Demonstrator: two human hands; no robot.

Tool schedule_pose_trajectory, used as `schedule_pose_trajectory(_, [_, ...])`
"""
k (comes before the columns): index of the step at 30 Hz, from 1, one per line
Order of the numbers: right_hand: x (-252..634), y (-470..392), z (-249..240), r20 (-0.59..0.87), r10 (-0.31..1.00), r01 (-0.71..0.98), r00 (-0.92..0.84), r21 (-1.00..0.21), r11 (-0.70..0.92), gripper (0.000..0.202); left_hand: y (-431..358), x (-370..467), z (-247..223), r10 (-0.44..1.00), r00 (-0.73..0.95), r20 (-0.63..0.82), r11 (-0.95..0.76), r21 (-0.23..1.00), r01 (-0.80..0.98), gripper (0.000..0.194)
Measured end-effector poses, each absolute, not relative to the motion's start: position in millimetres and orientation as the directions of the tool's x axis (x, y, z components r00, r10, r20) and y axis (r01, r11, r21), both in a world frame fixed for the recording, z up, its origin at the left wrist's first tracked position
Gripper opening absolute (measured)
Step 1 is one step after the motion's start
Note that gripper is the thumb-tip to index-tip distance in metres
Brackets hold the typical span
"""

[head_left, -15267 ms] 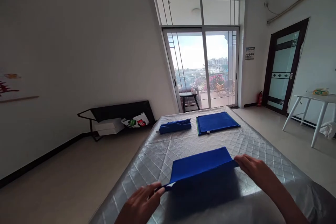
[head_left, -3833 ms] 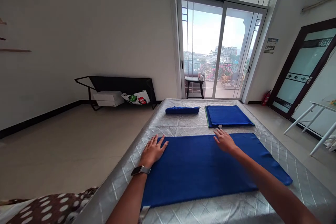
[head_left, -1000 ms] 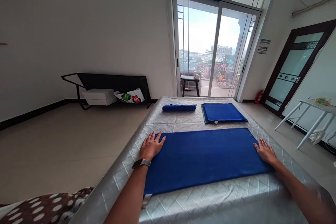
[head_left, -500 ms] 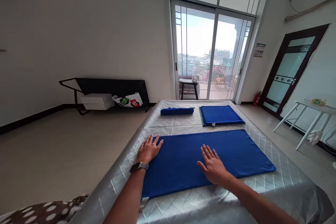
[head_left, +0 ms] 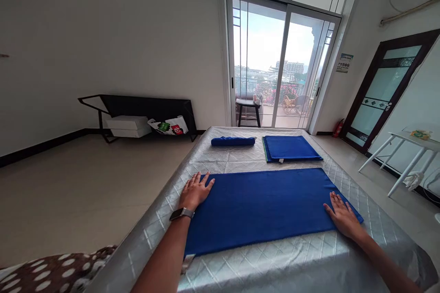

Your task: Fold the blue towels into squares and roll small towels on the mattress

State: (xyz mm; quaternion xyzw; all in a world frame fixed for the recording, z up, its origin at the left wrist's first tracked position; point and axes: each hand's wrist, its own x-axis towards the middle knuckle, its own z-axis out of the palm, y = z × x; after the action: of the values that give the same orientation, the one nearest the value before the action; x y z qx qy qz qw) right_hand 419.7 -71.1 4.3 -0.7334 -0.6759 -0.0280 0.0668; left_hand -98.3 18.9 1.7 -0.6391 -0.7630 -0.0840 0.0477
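Note:
A long blue cloth, folded into a flat strip, lies across the silver quilted bed surface. My left hand, a watch on its wrist, rests flat on the cloth's left edge with fingers spread. At the other end, my right hand lies palm down on the cloth near its right edge, fingers stretched out. Beyond the cloth are a rolled blue cloth and a flat folded blue cloth with a small white tag. Neither hand grips anything.
A brown polka-dot fabric shows at the lower left. By the left wall stands a black frame with white boxes beneath. Sliding glass doors are behind the bed, and a white table stands at the right.
My right hand has slid from the middle of the long cloth to its right end. My left hand stays at the left edge. The view has shifted slightly.

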Motion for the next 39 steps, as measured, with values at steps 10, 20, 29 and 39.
schedule_pose_trajectory(10, [422, -52, 29, 0.151, 0.986, 0.997, 0.076, -0.040, -0.071, 0.053, 13, -93, 12, 0.970, -0.198, 0.139, 0.190, 0.073, 0.979, 0.062])
schedule_pose_trajectory(20, [256, -11, 54, -0.022, 0.901, 0.882, -0.433, -0.216, 0.418, 0.065, 12, -95, 10, 0.968, -0.185, 0.172, 0.172, 0.084, 0.981, 0.058])
schedule_pose_trajectory(29, [409, 40, 26, 0.006, 0.997, 0.990, -0.072, -0.119, 0.072, 0.069, 15, -100, 3, 0.972, -0.175, 0.157, 0.164, 0.080, 0.983, 0.062])
schedule_pose_trajectory(39, [488, 43, 41, 0.124, 0.935, 0.942, 0.331, -0.105, -0.320, 0.071, 12, -99, 8, 0.977, -0.166, 0.132, 0.158, 0.065, 0.985, 0.063])
